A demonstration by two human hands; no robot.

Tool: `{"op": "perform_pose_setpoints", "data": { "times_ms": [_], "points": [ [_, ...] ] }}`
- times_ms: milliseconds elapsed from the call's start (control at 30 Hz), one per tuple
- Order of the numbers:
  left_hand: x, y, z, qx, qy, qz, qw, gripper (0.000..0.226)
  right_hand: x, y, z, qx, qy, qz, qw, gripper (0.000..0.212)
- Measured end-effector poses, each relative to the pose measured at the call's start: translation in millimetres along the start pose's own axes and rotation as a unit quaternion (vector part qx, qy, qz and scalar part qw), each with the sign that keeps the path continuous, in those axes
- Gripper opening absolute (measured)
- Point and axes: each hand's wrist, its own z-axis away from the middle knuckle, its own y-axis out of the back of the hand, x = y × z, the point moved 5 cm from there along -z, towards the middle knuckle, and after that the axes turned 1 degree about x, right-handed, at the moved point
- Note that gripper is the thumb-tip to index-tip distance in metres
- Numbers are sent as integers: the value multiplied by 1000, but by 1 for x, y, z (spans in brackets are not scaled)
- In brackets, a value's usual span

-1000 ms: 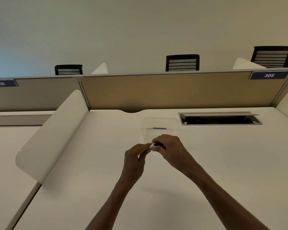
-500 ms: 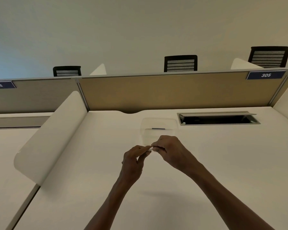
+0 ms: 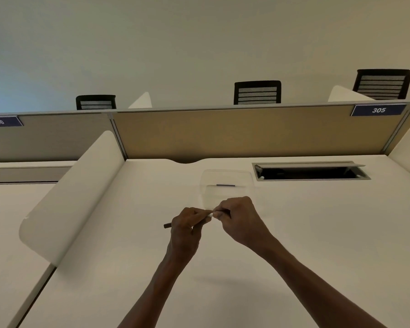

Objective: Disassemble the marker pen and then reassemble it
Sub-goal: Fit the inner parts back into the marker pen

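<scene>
Both hands meet above the middle of the white desk. My left hand [image 3: 187,224] grips the marker pen body, whose dark end [image 3: 167,225] sticks out to the left of the fist and whose white end [image 3: 209,214] shows between the two hands. My right hand [image 3: 237,215] is closed on a dark marker part [image 3: 225,211] right at that white end; most of this part is hidden by the fingers. Whether the two pieces touch I cannot tell.
A clear plastic container [image 3: 226,177] with a thin dark piece [image 3: 225,185] inside stands just behind the hands. An open cable slot [image 3: 310,172] lies at the back right. A white curved divider [image 3: 69,192] rises on the left, a tan partition [image 3: 246,131] along the back.
The dark end of the marker body now sticks out to the left of my left hand. Both hands stay together at nearly the same spot above the desk.
</scene>
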Motion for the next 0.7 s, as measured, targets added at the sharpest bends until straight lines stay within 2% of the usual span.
{"op": "perform_pose_setpoints", "data": {
  "times_ms": [133, 233, 367, 500, 600, 700],
  "points": [
    [4, 2, -2, 7, -26, -19, 999, 49, 3, 0, -1, 15, -46, -33, 998, 8],
    [3, 2, 0, 8, -11, -13, 1000, 46, 7, -3, 0, 17, -56, -36, 998, 8],
    [5, -2, 4, 31, 53, 1, 998, 36, 7, -5, 4, 45, -36, -31, 998, 8],
    [2, 3, 4, 104, 151, 13, 983, 41, 5, -6, 6, 83, 7, 9, 996, 11],
    [-4, 9, 12, 193, 316, 90, 924, 25, 8, -3, 4, 115, 24, 26, 993, 10],
    [-12, 3, 20, 203, 469, 247, 823, 28, 7, 1, 3, 132, 49, 25, 990, 6]
  ]
}}
